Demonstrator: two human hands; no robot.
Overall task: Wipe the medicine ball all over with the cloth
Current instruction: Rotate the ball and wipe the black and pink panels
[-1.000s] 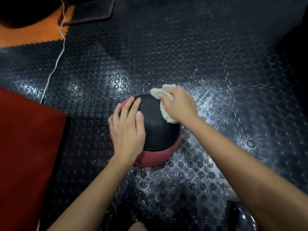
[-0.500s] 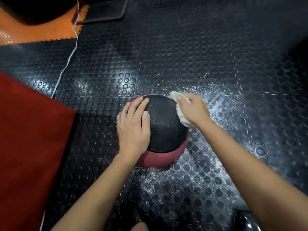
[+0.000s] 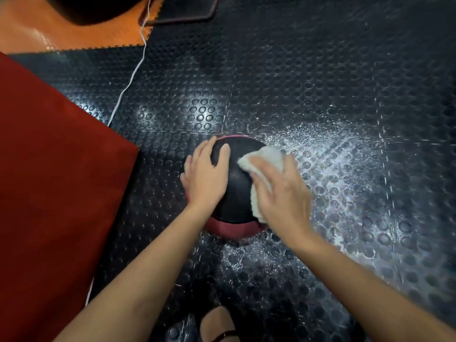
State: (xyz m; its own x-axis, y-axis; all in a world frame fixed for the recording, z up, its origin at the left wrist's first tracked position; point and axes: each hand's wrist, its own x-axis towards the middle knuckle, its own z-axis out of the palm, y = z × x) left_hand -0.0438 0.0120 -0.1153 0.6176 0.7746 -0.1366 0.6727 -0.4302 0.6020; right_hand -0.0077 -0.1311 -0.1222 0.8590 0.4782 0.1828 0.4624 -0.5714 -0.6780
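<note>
A black and red medicine ball sits on the black studded rubber floor in front of me. My left hand lies flat on the ball's left side, fingers straight, steadying it. My right hand presses a white cloth against the ball's right side with the fingers laid flat over it. The cloth drapes from the ball's top right down its right flank, and part of it is hidden under my palm. The right hand is motion-blurred.
A dark red mat covers the floor on the left. A white cable runs from the top along the mat's edge. Orange foam tiles lie at the top left. Wet droplets speckle the floor right of the ball. My sandalled foot shows at the bottom.
My right hand has swept the cloth from the ball's far right edge down and towards me across its right side. The left hand stays on the ball's left side.
</note>
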